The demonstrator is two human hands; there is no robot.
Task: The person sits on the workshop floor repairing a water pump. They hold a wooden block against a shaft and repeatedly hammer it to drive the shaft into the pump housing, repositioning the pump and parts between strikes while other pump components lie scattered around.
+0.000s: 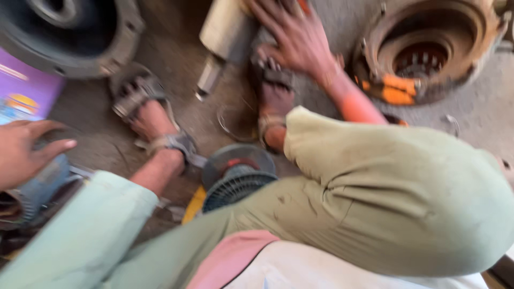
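While crouching on the dirty floor (pixel 176 59): resting right hand (pixel 297 37), fingers spread wide and gripping nothing, on pale metal shaft (pixel 227 32); laying left hand (pixel 24 150), loosely open, against blue motor housing (pixel 40 187) at left.

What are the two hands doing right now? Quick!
Left hand: open, fingers loosely curved, resting on a blurry blue-grey object.
Right hand: open, fingers spread, reaching beside the metal cylinder; holds nothing visible.
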